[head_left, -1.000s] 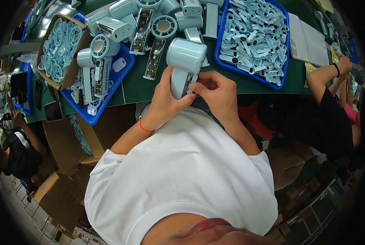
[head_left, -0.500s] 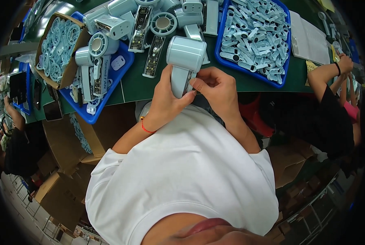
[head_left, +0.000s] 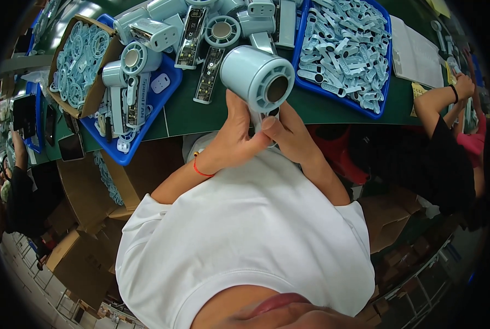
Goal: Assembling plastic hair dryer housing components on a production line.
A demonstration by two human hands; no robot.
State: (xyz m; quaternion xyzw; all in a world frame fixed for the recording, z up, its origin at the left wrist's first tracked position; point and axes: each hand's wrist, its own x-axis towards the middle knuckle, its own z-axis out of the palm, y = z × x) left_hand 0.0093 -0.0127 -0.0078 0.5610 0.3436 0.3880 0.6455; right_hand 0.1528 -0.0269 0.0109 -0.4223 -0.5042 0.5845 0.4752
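Note:
A pale blue handheld fan (head_left: pixel 251 70) with a round barrel head is held up in front of my chest. Its vented end, with a dark disc in the middle, tilts toward the right and toward me. My left hand (head_left: pixel 235 131) is closed around the handle from the left. My right hand (head_left: pixel 293 134) grips the handle from the right, its thumb pressed just under the head. Most of the handle is hidden by my fingers. Just beyond lies an opened fan handle (head_left: pixel 208 77) with its circuit board showing.
Several more fans (head_left: pixel 222 32) are heaped at the back of the green table (head_left: pixel 190 118). On the right stands a blue tray (head_left: pixel 341 101) of small parts. A cardboard box (head_left: pixel 103 77) of rings and another blue tray (head_left: pixel 171 79) are at left. A co-worker's hand (head_left: pixel 463 86) is far right.
The fan has turned in my hands, so its vented end now faces right and toward me. Both hands have shifted slightly with it and keep hold.

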